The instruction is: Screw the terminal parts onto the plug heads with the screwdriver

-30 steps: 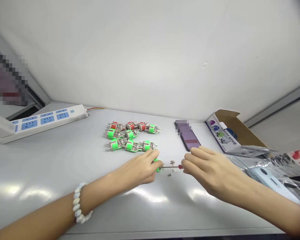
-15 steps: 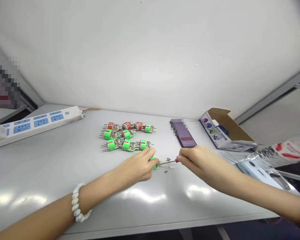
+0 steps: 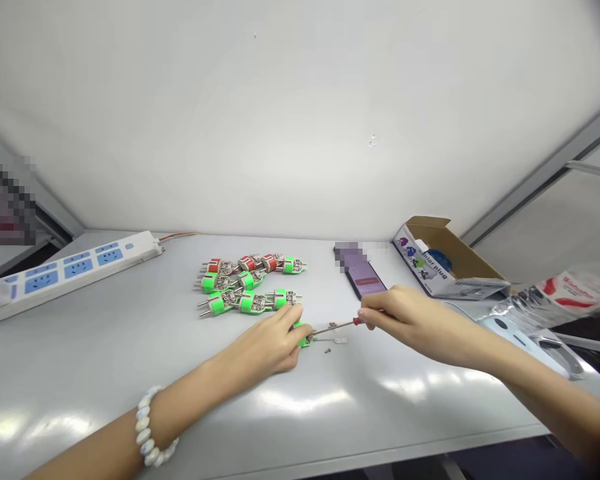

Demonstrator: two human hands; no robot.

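My left hand [image 3: 276, 340] is closed around a green electrical plug [image 3: 304, 339], pressing it to the table; most of the plug is hidden by the fingers. In my right hand [image 3: 395, 313] is a screwdriver [image 3: 336, 327], gripped by its red handle, which the fingers mostly cover. Its shaft points left and the tip reaches the plug's open end. Just right of the plug lie a small white strip [image 3: 340, 341] and a small screw [image 3: 328, 351]. A few tiny metal parts [image 3: 333, 325] sit behind the shaft.
Several green and red plugs [image 3: 253, 302] stand in rows beyond my left hand. A white power strip [image 3: 75, 270] lies at the left. To the right are a phone [image 3: 365, 275], an open carton [image 3: 425, 270], a plastic bag [image 3: 545, 300] and a light-blue device [image 3: 517, 337].
The view has shifted slightly. My right hand has turned a little and the screwdriver slopes more, its handle higher than its tip. My left hand still holds the plug.
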